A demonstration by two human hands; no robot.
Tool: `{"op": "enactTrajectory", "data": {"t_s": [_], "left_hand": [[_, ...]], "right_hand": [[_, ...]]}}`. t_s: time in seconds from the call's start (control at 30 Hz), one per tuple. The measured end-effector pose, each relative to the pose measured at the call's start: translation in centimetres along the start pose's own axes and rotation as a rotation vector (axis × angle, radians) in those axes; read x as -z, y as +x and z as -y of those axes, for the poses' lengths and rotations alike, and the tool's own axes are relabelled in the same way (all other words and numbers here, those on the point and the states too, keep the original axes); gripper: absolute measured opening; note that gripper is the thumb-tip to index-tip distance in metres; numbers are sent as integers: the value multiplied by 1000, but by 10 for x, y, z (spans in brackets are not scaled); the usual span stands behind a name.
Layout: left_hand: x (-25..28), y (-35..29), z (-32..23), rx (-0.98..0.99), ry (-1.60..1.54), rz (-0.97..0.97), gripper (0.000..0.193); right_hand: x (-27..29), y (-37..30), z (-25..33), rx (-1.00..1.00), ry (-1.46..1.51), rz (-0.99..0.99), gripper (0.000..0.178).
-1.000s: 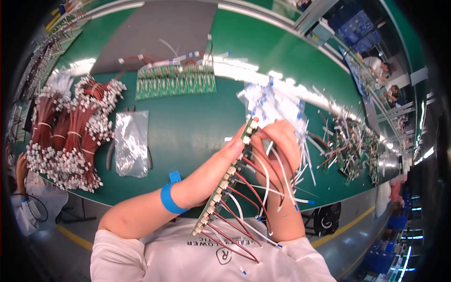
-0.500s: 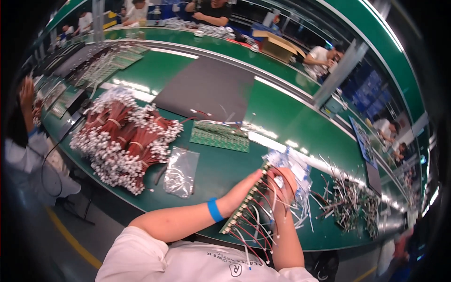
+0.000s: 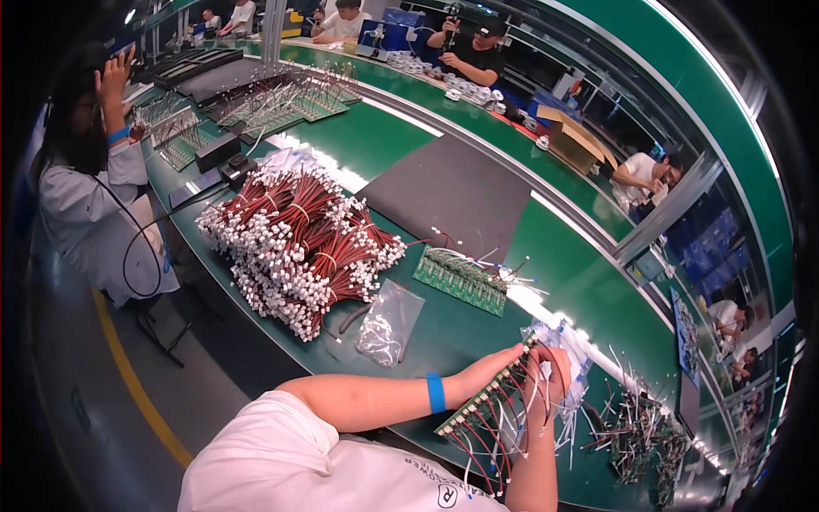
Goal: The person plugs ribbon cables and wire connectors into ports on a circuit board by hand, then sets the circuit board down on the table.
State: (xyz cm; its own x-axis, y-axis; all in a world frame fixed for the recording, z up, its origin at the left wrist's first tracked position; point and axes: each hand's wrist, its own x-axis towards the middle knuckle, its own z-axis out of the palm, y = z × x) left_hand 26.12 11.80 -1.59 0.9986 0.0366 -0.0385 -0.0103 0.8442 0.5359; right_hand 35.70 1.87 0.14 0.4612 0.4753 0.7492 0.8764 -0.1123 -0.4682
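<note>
A long green circuit board panel [image 3: 485, 398] is tilted in front of me, with red and white wires [image 3: 503, 431] hanging off its side. My left hand [image 3: 488, 375] is closed around the panel's far edge, a blue band on its wrist. My right hand [image 3: 554, 374] is at the panel's upper end with its fingers curled in, pinching a wire with a white connector [image 3: 546, 369]; the fingertips are partly hidden. Just behind the right hand lies a heap of clear plastic bags and white wires [image 3: 578, 357].
Big bundles of red wires with white connectors [image 3: 299, 239] lie to the left, near a clear plastic bag [image 3: 390, 324]. Another green board panel [image 3: 461, 280] rests by a dark mat [image 3: 452, 192]. Wired boards [image 3: 644, 435] are piled at right. A person [image 3: 102, 196] sits far left.
The view has swung left, so everything sits further right in it. Both hands stay at the panel, the right one still among the wires at its upper end.
</note>
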Motion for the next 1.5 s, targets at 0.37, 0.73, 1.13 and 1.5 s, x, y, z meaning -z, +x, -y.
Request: {"op": "enactTrajectory", "data": {"t_s": [0.37, 0.73, 1.13, 1.5], "left_hand": [[27, 18, -33, -74, -317, -56, 70], [4, 63, 23, -102, -183, -136, 64], [-38, 69, 70, 161, -29, -162, 59], [34, 57, 41, -53, 182, -374, 56]], "right_hand": [[17, -26, -33, -567, 356, 202, 19], [54, -50, -37, -1217, 1128, 315, 20], [99, -73, -56, -1054, 1144, 7, 14], [258, -111, -136, -426, -657, 60, 28]]}}
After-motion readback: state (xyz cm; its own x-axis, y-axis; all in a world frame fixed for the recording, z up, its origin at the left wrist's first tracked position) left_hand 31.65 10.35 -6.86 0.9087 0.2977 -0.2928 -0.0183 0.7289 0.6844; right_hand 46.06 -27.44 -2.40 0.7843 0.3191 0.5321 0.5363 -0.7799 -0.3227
